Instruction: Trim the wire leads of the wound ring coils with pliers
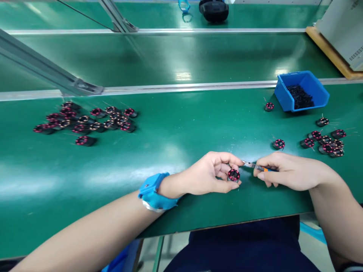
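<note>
My left hand point(210, 173) is closed round a small round wound coil point(233, 175) with red windings, held just above the green bench top point(170, 151) near its front edge. A blue wrist strap point(154, 190) sits on that wrist. My right hand point(283, 172) pinches a small tool with an orange grip point(256, 166). Its metal tip points left and reaches the top of the coil.
A heap of several similar coils point(87, 121) lies at the left. Several more coils point(326, 141) lie at the right, with single ones point(278, 144) nearer. A blue bin point(300, 90) holding small black parts stands at the back right. Metal rails cross behind.
</note>
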Available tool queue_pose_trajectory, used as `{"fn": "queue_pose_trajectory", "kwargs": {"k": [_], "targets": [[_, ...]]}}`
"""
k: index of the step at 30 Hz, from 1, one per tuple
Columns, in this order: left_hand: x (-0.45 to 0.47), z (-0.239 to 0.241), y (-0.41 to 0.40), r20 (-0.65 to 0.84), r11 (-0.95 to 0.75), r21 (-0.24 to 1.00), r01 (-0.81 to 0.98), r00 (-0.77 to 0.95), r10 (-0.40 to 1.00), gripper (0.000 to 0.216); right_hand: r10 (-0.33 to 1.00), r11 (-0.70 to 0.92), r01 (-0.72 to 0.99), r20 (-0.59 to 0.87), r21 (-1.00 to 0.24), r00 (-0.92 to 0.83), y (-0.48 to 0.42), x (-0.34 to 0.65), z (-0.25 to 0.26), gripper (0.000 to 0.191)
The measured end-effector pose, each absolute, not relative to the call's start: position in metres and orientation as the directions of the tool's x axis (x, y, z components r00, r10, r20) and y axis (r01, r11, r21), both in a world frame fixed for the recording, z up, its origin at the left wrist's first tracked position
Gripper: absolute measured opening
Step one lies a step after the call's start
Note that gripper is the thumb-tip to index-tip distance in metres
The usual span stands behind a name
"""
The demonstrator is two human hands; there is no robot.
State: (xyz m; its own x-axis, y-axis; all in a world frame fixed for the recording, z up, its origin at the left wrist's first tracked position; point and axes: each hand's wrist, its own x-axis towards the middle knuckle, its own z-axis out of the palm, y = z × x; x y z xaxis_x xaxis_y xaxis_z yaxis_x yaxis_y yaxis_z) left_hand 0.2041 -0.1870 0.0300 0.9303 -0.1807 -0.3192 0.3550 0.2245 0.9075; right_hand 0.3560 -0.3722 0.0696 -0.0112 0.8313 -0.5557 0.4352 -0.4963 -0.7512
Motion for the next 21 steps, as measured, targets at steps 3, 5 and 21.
{"fn": "queue_pose_trajectory", "kwargs": {"k": [3, 5, 21], "targets": [[0.2042, 0.0299, -0.1869, -0.315, 0.205, 0.915, 0.347, 0.933, -0.175, 0.043, 0.838, -0.485, 0.438, -0.546, -0.757, -0.016, -0.3725, 0.3561, 0.0686, 0.029], [0.2042, 0.0299, -0.1866, -0.317, 0.198, 0.917, 0.348, 0.933, -0.172, 0.043, 0.843, -0.475, 0.437, -0.537, -0.764, -0.022, -0.3724, 0.3561, 0.0679, 0.03], [0.2039, 0.0311, -0.1856, -0.337, 0.21, 0.904, 0.373, 0.923, -0.188, 0.046, 0.844, -0.498, 0.414, -0.535, -0.762, 0.031, -0.3737, 0.3572, 0.0664, 0.033]]}}
